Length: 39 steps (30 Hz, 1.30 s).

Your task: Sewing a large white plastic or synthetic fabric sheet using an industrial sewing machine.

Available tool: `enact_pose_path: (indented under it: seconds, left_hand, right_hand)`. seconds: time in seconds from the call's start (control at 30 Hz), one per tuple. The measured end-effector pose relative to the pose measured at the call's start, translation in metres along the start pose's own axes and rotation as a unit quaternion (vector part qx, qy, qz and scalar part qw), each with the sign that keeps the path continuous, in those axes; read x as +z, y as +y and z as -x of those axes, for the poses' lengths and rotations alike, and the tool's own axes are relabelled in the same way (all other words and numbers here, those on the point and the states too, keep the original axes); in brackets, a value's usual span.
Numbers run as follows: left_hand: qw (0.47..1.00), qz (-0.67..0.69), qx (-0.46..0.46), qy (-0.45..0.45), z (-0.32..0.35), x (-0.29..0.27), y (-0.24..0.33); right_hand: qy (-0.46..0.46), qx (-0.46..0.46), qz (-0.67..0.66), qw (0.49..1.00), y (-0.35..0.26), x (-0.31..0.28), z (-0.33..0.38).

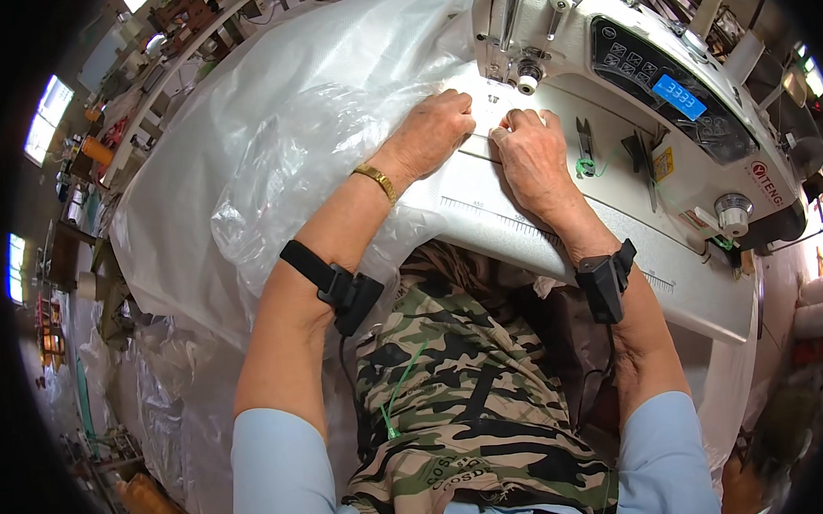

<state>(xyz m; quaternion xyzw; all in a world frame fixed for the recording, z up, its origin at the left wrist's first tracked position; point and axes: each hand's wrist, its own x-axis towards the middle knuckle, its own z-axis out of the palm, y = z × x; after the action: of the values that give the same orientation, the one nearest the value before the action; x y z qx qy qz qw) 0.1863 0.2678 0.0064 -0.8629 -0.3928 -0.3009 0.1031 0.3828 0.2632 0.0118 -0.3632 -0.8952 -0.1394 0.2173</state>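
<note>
Reaching to the sewing machine (pixel 572 66), fingers curled.
Left hand (pixel 434 134), fingers bunched, touches clear plastic sheeting (pixel 291 171) left of the machine's head; right hand (pixel 533 153), fingers slightly parted, sits before it (whether either pinches, I cannot tell).

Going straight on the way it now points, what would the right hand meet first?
Probably the round knob on the sewing machine, just beyond the right hand in the picture; depth is unclear, so it might pass beneath the knob.
</note>
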Motion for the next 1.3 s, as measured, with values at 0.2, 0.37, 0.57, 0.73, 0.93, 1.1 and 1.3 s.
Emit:
enact_pose_path:
  seconds: [0.2,0.37,0.57,0.73,0.93,1.1,1.3]
  left_hand:
    - [1.0,-0.012,0.004,-0.001,-0.004,0.006,-0.006]
    - [1.0,-0.022,0.002,0.0,-0.006,0.007,-0.008]
    - [0.999,-0.04,0.003,-0.006,-0.008,0.012,-0.012]
    - [0.999,-0.036,-0.016,-0.023,-0.009,0.013,-0.014]
    - [0.998,-0.05,-0.032,-0.036,-0.011,0.014,-0.013]
    - [0.999,-0.044,-0.02,-0.023,-0.011,0.018,-0.018]
    - [0.998,-0.054,-0.025,-0.025,-0.013,0.022,-0.019]
  right_hand:
    - [0.0,0.017,0.043,0.999,-0.001,0.0,-0.001]
    - [-0.035,0.035,0.05,0.998,-0.002,-0.001,-0.003]
    - [-0.035,0.038,0.043,0.998,-0.002,0.002,-0.003]
    - [-0.023,0.033,0.047,0.998,0.0,0.005,-0.003]
    - [-0.054,0.034,0.026,0.998,0.004,0.002,-0.005]
    - [-0.085,0.027,-0.001,0.996,0.01,-0.003,-0.01]
    - [-0.067,0.02,0.003,0.998,0.011,0.0,-0.01]
